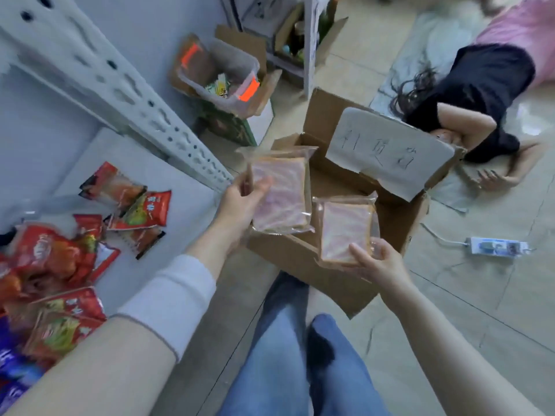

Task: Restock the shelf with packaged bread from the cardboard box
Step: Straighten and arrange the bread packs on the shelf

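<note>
Two bread packs out, none shelved yet. Left hand (240, 202) grips the first bread pack (280, 193) by its left edge, thumb across the front, above the near-left corner of the cardboard box (288, 259). Right hand (375, 262) clasps the second bread pack (345, 232) at its lower edge, over the box's near side. Both packs look lifted, not resting. The shelf (168, 181) lies left of the box and carries only red snack packets (144, 210); no bread is visible on it. Box interior is mostly hidden behind the packs — remaining stock cannot be counted. Paper label (390, 154) sits on the far flap. Judgement: early stage — both packs have to go left of the box onto the shelf, with more trips if any remain.
</note>
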`<action>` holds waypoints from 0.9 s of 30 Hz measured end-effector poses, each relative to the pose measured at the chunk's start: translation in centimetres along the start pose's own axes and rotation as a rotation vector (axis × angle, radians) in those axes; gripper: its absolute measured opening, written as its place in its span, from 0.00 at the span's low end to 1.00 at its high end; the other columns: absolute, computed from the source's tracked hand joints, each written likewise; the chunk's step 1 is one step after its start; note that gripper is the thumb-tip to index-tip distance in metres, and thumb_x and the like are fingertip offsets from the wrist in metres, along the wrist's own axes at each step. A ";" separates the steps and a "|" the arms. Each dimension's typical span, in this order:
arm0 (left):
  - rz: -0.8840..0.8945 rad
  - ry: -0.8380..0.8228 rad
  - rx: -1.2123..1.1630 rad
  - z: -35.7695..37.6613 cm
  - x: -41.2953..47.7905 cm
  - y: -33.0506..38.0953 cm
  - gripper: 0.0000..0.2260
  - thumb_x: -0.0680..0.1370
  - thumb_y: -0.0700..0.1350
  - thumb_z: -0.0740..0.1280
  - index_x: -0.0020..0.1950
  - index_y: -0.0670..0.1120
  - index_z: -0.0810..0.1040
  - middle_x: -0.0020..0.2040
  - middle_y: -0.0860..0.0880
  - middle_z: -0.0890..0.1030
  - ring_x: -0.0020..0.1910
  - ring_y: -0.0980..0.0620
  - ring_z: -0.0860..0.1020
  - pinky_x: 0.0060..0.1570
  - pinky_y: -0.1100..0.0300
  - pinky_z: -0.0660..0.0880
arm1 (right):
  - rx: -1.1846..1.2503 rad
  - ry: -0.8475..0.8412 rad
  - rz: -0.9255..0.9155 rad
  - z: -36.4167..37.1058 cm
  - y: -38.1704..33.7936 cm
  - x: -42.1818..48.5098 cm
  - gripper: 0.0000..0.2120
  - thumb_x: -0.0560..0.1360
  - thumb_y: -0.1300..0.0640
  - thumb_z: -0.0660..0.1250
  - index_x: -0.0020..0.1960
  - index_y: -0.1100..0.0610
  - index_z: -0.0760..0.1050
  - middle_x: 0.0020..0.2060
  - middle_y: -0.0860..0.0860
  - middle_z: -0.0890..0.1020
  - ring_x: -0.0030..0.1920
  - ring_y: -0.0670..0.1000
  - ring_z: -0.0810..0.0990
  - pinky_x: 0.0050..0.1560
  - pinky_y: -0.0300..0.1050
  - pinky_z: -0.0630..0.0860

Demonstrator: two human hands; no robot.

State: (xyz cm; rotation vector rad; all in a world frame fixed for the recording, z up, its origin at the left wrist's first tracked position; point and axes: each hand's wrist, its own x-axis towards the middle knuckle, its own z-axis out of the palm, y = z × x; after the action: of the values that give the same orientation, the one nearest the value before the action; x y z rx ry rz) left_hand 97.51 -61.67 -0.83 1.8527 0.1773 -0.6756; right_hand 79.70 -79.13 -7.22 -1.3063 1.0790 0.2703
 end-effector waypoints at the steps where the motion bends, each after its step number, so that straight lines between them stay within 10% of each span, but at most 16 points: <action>1: 0.059 0.044 -0.027 -1.9 -2.5 1.5 0.12 0.76 0.51 0.65 0.59 0.50 0.73 0.54 0.51 0.79 0.56 0.51 0.78 0.55 0.58 0.77 | -0.036 -0.017 -0.054 0.5 -1.3 -2.1 0.21 0.61 0.40 0.74 0.48 0.49 0.75 0.50 0.54 0.82 0.51 0.57 0.82 0.56 0.60 0.77; 9: 0.442 0.439 -0.164 -19.2 -20.4 10.3 0.05 0.77 0.45 0.65 0.50 0.45 0.73 0.43 0.54 0.77 0.37 0.64 0.78 0.34 0.74 0.73 | -0.114 -0.283 -0.536 10.3 -13.8 -19.1 0.08 0.74 0.57 0.68 0.51 0.58 0.75 0.43 0.53 0.82 0.41 0.49 0.82 0.38 0.37 0.80; 14: 0.547 0.641 -0.181 -30.8 -30.1 10.4 0.03 0.77 0.46 0.66 0.47 0.47 0.73 0.43 0.51 0.78 0.34 0.67 0.78 0.36 0.72 0.73 | -0.139 -0.493 -0.743 20.2 -18.5 -28.6 0.05 0.74 0.59 0.68 0.49 0.57 0.74 0.44 0.57 0.83 0.47 0.58 0.83 0.51 0.53 0.80; 18: 0.540 0.789 -0.240 -40.6 -36.8 5.8 0.07 0.73 0.52 0.70 0.43 0.51 0.74 0.42 0.50 0.78 0.45 0.50 0.81 0.48 0.54 0.77 | -0.147 -0.725 -0.767 30.3 -17.9 -35.6 0.03 0.75 0.63 0.65 0.46 0.57 0.72 0.39 0.52 0.84 0.39 0.48 0.83 0.38 0.39 0.81; 23: 0.441 1.052 -0.245 -51.0 -42.8 -2.6 0.09 0.76 0.47 0.67 0.52 0.45 0.72 0.44 0.49 0.79 0.40 0.61 0.80 0.41 0.70 0.73 | -0.269 -0.843 -0.766 42.5 -13.4 -42.1 0.02 0.75 0.64 0.65 0.47 0.61 0.72 0.39 0.54 0.82 0.38 0.51 0.82 0.38 0.41 0.82; 27: 0.323 1.188 -0.281 -56.5 -43.5 -8.7 0.14 0.76 0.47 0.66 0.58 0.40 0.72 0.45 0.49 0.77 0.45 0.51 0.76 0.41 0.70 0.71 | -0.350 -0.835 -0.806 49.5 -10.3 -44.2 0.06 0.74 0.62 0.68 0.47 0.59 0.70 0.37 0.52 0.78 0.38 0.50 0.79 0.36 0.36 0.81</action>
State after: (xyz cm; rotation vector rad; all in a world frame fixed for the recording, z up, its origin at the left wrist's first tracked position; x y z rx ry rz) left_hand 78.37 1.12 28.37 1.7282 0.6738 0.7035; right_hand 88.01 -22.05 27.20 -1.6075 -0.2322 0.3477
